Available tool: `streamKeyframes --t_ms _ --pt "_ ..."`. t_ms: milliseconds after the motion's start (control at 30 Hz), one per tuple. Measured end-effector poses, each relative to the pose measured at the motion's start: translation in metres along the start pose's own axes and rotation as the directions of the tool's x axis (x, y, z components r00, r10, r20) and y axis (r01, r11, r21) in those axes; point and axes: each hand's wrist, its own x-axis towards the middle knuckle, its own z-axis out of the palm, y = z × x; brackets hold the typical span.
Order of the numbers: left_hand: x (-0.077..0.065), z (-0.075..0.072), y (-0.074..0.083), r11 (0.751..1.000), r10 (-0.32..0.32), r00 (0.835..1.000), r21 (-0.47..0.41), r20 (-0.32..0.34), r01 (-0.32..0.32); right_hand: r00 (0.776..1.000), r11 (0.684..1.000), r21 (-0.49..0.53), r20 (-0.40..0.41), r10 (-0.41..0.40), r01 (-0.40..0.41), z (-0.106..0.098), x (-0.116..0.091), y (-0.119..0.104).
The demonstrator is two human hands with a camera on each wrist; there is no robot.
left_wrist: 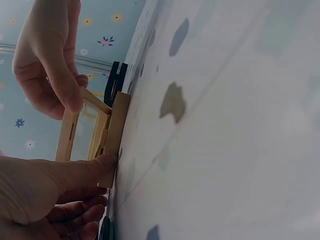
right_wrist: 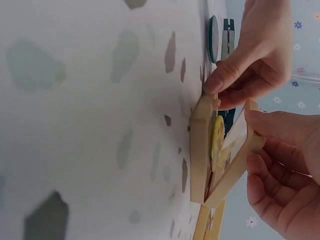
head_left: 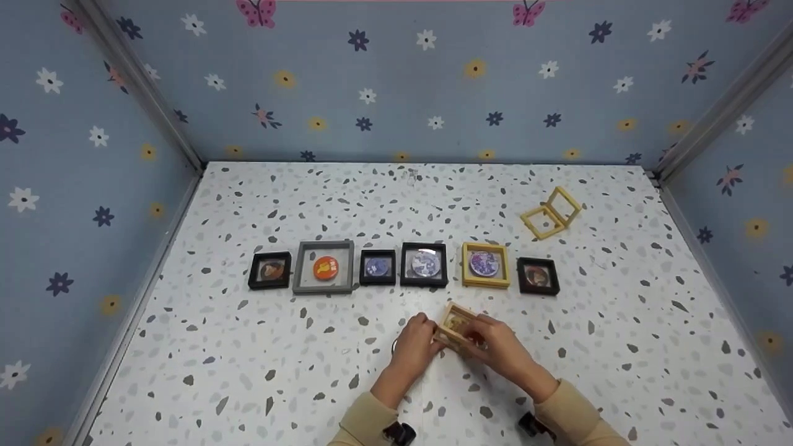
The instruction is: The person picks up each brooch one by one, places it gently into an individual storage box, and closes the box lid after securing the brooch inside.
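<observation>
A light tan hinged display frame (head_left: 452, 322) stands partly open on the table, its two halves at an angle. My left hand (head_left: 413, 344) grips the lower half by one edge, thumb along its side. The raised half is pinched between thumb and fingers of my right hand (head_left: 499, 347). In the right wrist view, a round yellow badge (right_wrist: 217, 137) lies between the halves against the clear film. Beside my left hand is a round disc (right_wrist: 214, 39), mostly hidden by that hand in the head view.
Beyond the hands runs a row of closed frames with round badges: a grey frame (head_left: 297, 267), a yellow frame (head_left: 486, 284) and several black ones. Farther back on the right, another yellow frame (head_left: 544, 234) stands open. Flowered panels (head_left: 396, 80) enclose the speckled table (head_left: 279, 371).
</observation>
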Motion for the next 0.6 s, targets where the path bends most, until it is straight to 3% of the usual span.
streamKeyframes --t_ms 367,600 --pt "0.0002 0.0008 0.0004 1.000 -0.017 1.000 0.020 0.009 0.017 0.995 0.997 -0.065 0.092 0.037 -0.031 0.0084 -0.0005 -0.0013" --pt "0.0001 0.0013 -0.0005 1.000 -0.003 1.000 0.010 -0.003 0.003 0.995 0.997 -0.070 0.096 0.036 -0.030 0.0098 -0.0001 -0.0024"
